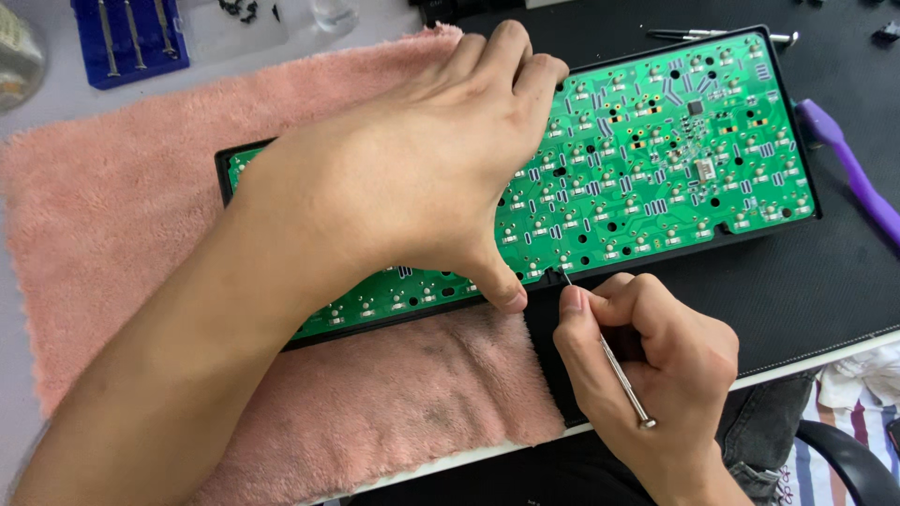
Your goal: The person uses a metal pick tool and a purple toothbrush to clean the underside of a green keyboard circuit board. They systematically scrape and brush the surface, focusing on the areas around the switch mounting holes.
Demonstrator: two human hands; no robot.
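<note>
While left hand (422, 159) presses circuit board (656, 141) flat | right hand (656, 361) pinches screwdriver (614, 365)

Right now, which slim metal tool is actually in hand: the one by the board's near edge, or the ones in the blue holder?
The thin metal tool in the right hand, tip at the green circuit board near edge. Those in the blue holder sit untouched, far left.

Both forearms bare, no rings; dark trousers, seemingly, at the lap.

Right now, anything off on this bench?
Pink towel has dark smudges near its front edge, below the green circuit board. The board lies skewed, half on towel, half on black mat. Loose dark bits sit at the top edge, too small to identify.
</note>
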